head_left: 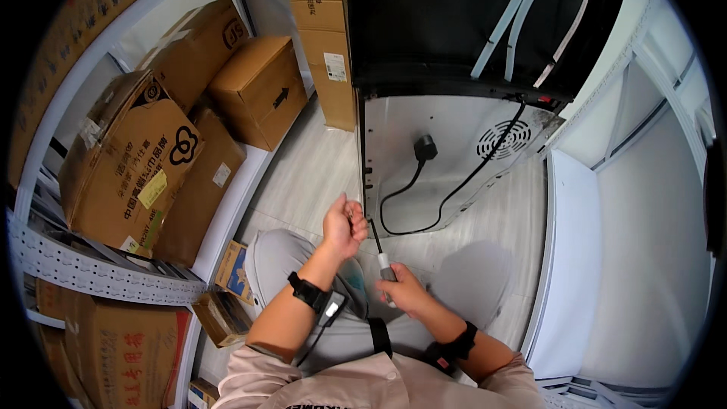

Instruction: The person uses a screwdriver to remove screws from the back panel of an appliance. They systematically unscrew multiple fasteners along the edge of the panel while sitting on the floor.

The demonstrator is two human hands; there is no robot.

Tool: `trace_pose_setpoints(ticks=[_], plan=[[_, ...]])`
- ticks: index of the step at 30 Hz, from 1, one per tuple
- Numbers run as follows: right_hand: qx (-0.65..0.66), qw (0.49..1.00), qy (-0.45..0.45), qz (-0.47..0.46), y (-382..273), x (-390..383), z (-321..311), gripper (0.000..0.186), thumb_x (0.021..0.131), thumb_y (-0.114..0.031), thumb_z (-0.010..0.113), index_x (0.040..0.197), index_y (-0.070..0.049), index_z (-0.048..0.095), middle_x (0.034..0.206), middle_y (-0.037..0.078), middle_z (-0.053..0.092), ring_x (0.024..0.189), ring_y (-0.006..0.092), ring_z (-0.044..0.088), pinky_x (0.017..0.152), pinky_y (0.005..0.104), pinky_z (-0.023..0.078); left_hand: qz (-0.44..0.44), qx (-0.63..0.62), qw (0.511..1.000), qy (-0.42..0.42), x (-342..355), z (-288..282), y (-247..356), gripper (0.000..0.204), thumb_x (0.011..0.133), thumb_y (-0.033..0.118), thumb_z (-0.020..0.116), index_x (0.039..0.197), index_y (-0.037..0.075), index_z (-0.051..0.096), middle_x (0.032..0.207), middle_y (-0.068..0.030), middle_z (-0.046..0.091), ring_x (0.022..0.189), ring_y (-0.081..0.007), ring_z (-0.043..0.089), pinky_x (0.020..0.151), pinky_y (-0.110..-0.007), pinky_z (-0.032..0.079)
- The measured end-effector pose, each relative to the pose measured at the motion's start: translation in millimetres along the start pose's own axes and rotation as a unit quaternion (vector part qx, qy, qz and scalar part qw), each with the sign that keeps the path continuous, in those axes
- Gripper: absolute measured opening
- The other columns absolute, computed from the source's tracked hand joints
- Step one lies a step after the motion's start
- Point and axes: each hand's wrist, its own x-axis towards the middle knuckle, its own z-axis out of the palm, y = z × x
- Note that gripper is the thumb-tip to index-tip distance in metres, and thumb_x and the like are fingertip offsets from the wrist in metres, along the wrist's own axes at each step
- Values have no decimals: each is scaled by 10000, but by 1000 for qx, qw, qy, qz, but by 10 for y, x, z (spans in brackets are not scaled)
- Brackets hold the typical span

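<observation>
My right hand [405,289] is wrapped round the grey and white handle of a screwdriver [385,270]. Its dark shaft slants up and left toward the lower left corner of a silver metal panel [397,132]. Just left of that corner, my left hand [345,229] is closed with its fingers curled; what they hold, if anything, is too small to make out. The panel forms the lower part of a tall black appliance [432,23]. Over it hangs a black power cord [454,197], its plug [425,147] against the metal. Whether the screwdriver's tip touches the panel I cannot tell.
Cardboard boxes [144,174] fill the white shelving at left. A tall carton [322,38] stands beside the appliance. Small boxes [219,316] lie near my left leg. A white shelf unit [564,257] closes in the right side. Two pale hoses [503,19] run down the appliance.
</observation>
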Motion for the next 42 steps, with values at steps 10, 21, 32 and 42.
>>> trace_pose_setpoints(ticks=[10,21,32,42], plan=[[-54,998,-4,13,-489,-491,130,443,837,-102,624,1205,10,402,877,94,554,612,160,580,481,291,439,-10,3,999,52,-615,240,-15,230,897,96,411,1094,37,513,645,21,429,517,-84,340,428,-220,245],[-12,997,-51,65,-351,226,522,439,796,-16,608,1155,21,359,887,165,557,648,248,625,495,366,521,39,65,997,-29,-968,782,372,124,947,151,398,948,69,491,561,67,259,459,-74,217,397,-237,176],[9,990,46,136,-2,239,259,515,807,-23,621,1233,-7,332,913,139,539,662,228,592,518,376,518,24,84,955,283,75,-242,-450,208,896,273,523,936,72,560,536,52,254,423,-82,252,380,-263,189],[41,982,94,162,-86,11,433,485,844,-106,601,1273,-80,375,922,101,547,729,187,571,562,337,494,-43,281,929,237,134,-276,-569,232,824,241,634,744,26,603,518,-19,422,372,-153,358,355,-357,254]])
